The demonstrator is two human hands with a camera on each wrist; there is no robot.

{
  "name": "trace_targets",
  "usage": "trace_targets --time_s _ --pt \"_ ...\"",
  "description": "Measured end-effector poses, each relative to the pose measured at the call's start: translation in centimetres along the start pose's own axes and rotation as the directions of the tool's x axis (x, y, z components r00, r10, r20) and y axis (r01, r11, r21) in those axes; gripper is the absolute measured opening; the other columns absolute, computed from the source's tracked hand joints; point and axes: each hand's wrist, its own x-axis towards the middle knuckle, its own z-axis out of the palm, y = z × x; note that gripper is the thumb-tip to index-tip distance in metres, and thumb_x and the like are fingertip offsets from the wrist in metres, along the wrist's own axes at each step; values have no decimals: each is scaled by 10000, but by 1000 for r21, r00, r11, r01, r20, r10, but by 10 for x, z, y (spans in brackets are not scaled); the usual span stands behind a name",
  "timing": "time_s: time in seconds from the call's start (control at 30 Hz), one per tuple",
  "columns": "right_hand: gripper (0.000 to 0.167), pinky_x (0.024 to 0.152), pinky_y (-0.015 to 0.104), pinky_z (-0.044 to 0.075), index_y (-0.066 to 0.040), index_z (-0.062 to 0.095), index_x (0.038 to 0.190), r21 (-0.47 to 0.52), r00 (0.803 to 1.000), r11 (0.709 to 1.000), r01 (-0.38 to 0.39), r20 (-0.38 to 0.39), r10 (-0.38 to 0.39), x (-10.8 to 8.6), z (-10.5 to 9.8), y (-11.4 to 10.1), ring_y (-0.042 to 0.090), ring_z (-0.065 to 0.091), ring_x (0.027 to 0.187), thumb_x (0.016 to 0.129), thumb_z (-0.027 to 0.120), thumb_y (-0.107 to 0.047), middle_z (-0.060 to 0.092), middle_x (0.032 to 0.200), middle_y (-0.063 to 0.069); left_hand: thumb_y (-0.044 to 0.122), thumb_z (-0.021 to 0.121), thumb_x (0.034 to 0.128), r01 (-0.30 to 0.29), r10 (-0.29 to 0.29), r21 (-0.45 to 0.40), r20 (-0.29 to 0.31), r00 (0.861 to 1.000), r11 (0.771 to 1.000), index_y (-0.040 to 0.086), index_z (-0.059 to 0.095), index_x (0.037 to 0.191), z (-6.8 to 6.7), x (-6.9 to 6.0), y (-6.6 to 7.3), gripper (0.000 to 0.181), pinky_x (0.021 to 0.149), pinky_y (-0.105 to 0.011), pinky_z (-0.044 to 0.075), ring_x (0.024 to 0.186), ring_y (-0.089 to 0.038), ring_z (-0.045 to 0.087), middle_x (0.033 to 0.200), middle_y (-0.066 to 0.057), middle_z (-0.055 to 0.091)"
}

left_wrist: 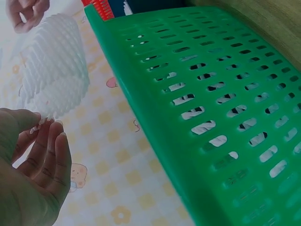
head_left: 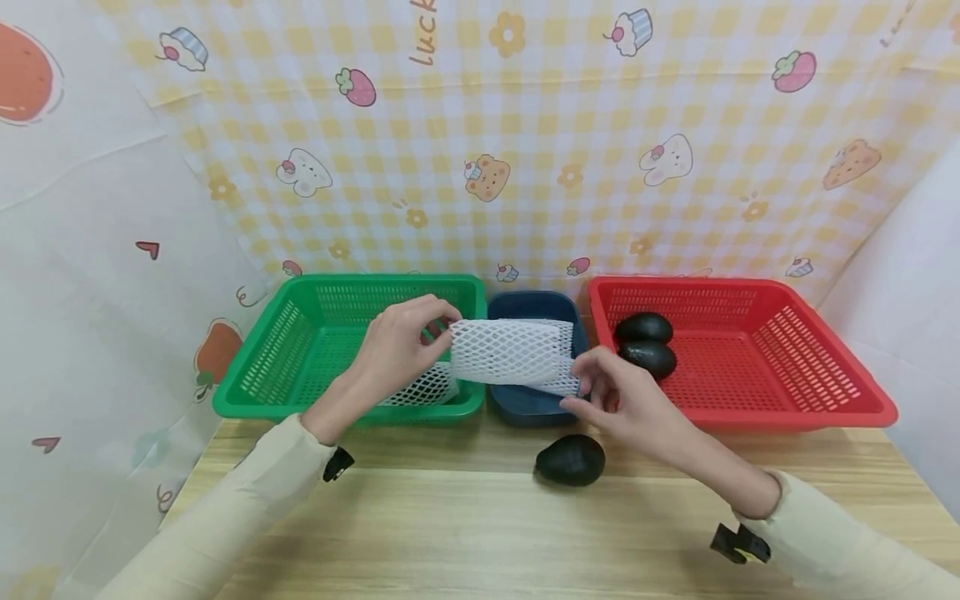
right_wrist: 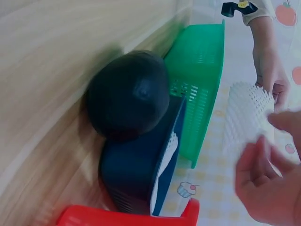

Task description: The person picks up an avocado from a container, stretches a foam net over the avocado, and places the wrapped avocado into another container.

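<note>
A white foam net sleeve (head_left: pixel 510 350) stretches between my two hands, above the dark blue basket (head_left: pixel 528 408). My left hand (head_left: pixel 405 337) pinches its left end between thumb and fingers, which the left wrist view shows up close. At the lower right corner, my right hand (head_left: pixel 626 400) holds the other end with thumb and fingertips; this hand is blurred in the right wrist view. A dark avocado (head_left: pixel 572 460) lies on the table in front of the blue basket, below the sleeve.
On the left stands a green basket (head_left: pixel 258 406) with white foam netting (head_left: pixel 423 387) inside. To the right, a red basket (head_left: pixel 817 417) holds two dark avocados (head_left: pixel 645 327) at its left end. A patterned cloth (head_left: pixel 450 242) hangs behind the baskets on the wooden table (head_left: pixel 420 533).
</note>
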Motion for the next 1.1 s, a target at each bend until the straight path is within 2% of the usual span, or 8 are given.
trace_targets --time_s 0.07,0.1,0.2,0.3,0.43,0.67,0.83,1.1 --pt "359 618 281 538 -155 628 1113 -37 992 999 28 123 -23 -1 1 2 117 607 747 838 857 -123 613 939 -66 25 712 908 -2 2 1 1 1000 1000 95 748 1019 1 0 -1 135 597 -298 531 720 -119 639 946 -7 693" --pt "343 654 294 552 -168 642 1110 -54 981 998 38 192 -27 -2 1 2 123 618 783 843 857 -156 617 964 -82 25 711 908 -3 3 -1 2 1000 1000 95 748 1018 1 -1 -1 135 596 -298 529 721 -119 639 947 -6 693" --pt "359 758 311 556 -186 663 1159 -123 928 990 62 372 -11 -5 4 3 150 623 916 865 840 -294 608 1072 -105 20 711 904 -7 7 -5 -1 1000 1000 97 747 1014 1 -1 -2 139 592 -298 527 718 -117 638 947 -3 694" --pt "446 832 320 532 -205 658 1231 -205 887 975 81 461 23 -8 6 2 155 575 1024 862 825 -392 589 1158 -80 22 712 904 -12 12 -8 -2 1000 1000 99 747 1016 2 -2 -2 140 588 -296 527 717 -116 638 949 -1 694" --pt "552 869 340 518 -185 641 1300 -266 861 960 83 504 65 -11 7 0 139 518 1081 832 852 -388 577 1214 -40 26 717 904 -11 11 -7 4 1000 1000 99 748 1018 3 -3 -2 139 587 -290 527 717 -113 637 952 -1 695" --pt "667 864 353 537 -137 627 1350 -326 826 943 62 548 135 -12 10 1 171 528 1105 781 898 -355 577 1249 -8 28 710 903 -19 19 -3 7 1000 1000 106 747 1017 4 -5 -3 143 588 -289 524 708 -112 634 946 1 695" --pt "679 850 355 542 -140 625 1352 -336 815 941 51 559 155 -12 12 4 180 533 1096 770 905 -349 575 1242 0 25 703 902 -27 27 -1 9 1000 1000 108 746 1015 7 -5 -4 146 588 -287 522 707 -109 632 957 1 699" --pt "676 865 398 535 -143 616 1352 -342 811 939 41 561 169 -12 14 9 197 544 1090 769 909 -319 571 1240 11 33 703 906 -22 22 -7 22 1000 1000 105 744 1012 10 -6 -5 135 591 -297 529 705 -114 639 983 -8 706"
